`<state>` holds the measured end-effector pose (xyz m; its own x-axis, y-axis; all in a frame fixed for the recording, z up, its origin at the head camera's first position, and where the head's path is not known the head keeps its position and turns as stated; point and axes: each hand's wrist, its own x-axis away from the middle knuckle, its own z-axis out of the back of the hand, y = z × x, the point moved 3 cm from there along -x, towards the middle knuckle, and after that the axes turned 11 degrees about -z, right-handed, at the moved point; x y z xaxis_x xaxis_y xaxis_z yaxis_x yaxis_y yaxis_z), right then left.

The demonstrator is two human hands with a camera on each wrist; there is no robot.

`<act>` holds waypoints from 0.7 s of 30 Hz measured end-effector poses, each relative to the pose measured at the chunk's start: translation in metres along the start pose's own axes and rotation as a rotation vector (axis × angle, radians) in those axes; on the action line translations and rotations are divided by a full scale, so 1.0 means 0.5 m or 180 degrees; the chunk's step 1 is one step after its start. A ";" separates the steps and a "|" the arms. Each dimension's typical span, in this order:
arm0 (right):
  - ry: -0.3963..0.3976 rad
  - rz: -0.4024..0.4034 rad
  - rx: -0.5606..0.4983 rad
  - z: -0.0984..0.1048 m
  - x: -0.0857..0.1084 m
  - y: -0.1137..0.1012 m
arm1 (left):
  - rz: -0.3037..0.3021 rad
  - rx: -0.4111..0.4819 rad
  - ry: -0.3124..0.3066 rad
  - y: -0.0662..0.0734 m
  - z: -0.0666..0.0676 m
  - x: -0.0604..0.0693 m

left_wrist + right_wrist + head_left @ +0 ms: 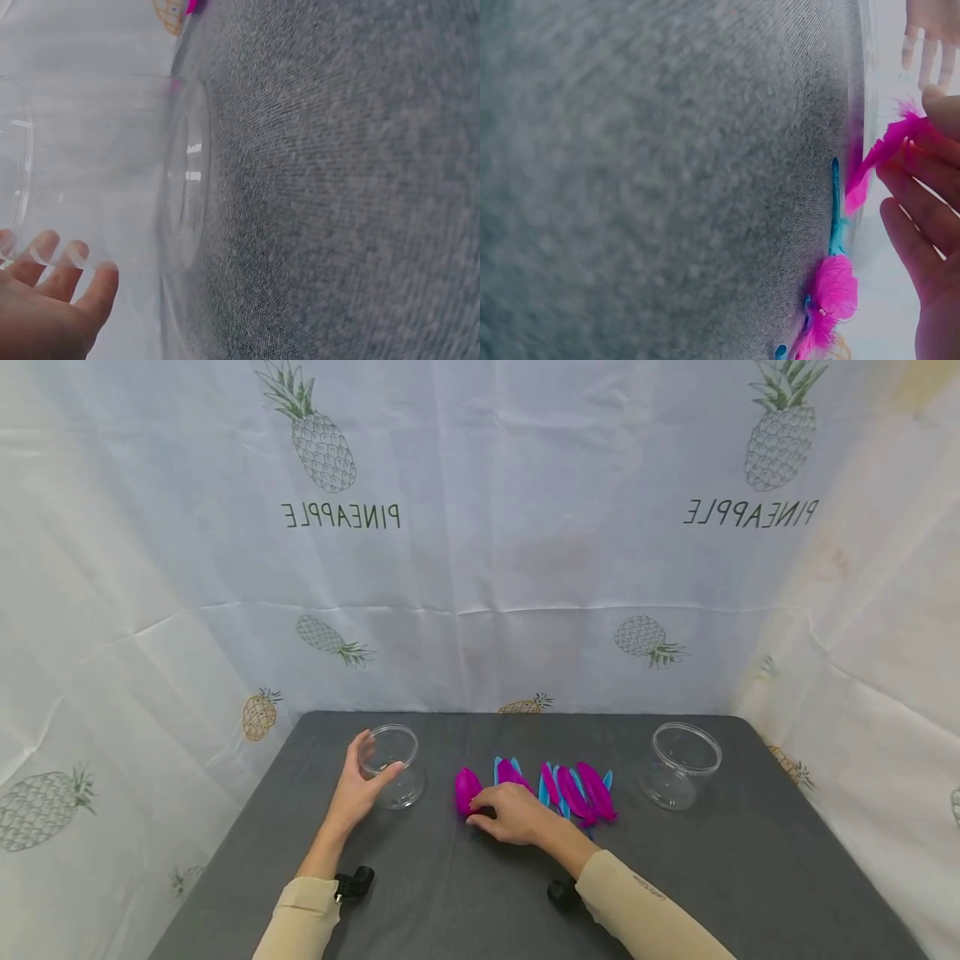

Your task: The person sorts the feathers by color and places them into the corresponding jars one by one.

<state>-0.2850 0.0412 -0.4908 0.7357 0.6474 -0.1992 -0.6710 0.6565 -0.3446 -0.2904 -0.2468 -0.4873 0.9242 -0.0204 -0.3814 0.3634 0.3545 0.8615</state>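
Observation:
My left hand (360, 789) holds a clear round jar (397, 789), with the thumb on its near side and the fingers around the left. In the left wrist view the jar (105, 157) stands upright on the cloth, fingertips against its wall. My right hand (512, 814) pinches a magenta feather (467, 789) between thumb and index finger; the feather (885, 154) is raised at one end in the right wrist view. Just right of it lies a row of magenta feathers (597, 791) mixed with slim light-blue pieces (544, 783), partly hidden by the right hand.
A second clear jar (678, 768) stands on the right side of the dark cloth-covered table (450, 902). Behind the table's far edge hangs a pale curtain (480, 560) printed with pineapples.

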 end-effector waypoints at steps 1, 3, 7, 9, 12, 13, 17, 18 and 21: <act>0.0042 -0.0021 -0.0062 0.002 0.001 -0.001 | 0.0001 -0.0005 -0.0005 0.001 -0.001 0.000; 0.0154 -0.0056 -0.0191 0.007 0.003 -0.002 | 0.0011 -0.0005 -0.0006 0.004 -0.004 0.001; 0.0434 -0.0072 -0.0506 0.014 0.005 -0.003 | 0.0020 -0.0009 0.0011 0.007 -0.008 0.006; 0.0595 -0.0051 -0.0620 0.016 0.005 -0.002 | 0.0027 0.0001 0.0003 0.009 -0.010 0.007; 0.0756 -0.0063 -0.0782 0.022 0.005 -0.002 | 0.0061 0.0010 -0.0048 0.054 -0.013 0.015; 0.0792 -0.0073 -0.0832 0.024 0.005 -0.001 | 0.0069 0.0020 -0.0068 0.069 -0.013 0.018; 0.0881 -0.0106 -0.1007 0.038 0.007 -0.001 | 0.0081 0.0072 -0.0138 0.114 -0.017 0.025; 0.0911 -0.0092 -0.1042 0.041 0.008 -0.001 | 0.0075 0.0086 -0.0147 0.114 -0.019 0.025; 0.1024 -0.0058 -0.1124 0.054 0.010 -0.003 | 0.0060 0.0133 -0.0180 0.112 -0.022 0.023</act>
<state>-0.2826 0.0540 -0.4666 0.7757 0.4476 -0.4449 -0.6263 0.4589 -0.6302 -0.2605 -0.2170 -0.4472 0.9356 -0.0674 -0.3465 0.3494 0.3159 0.8821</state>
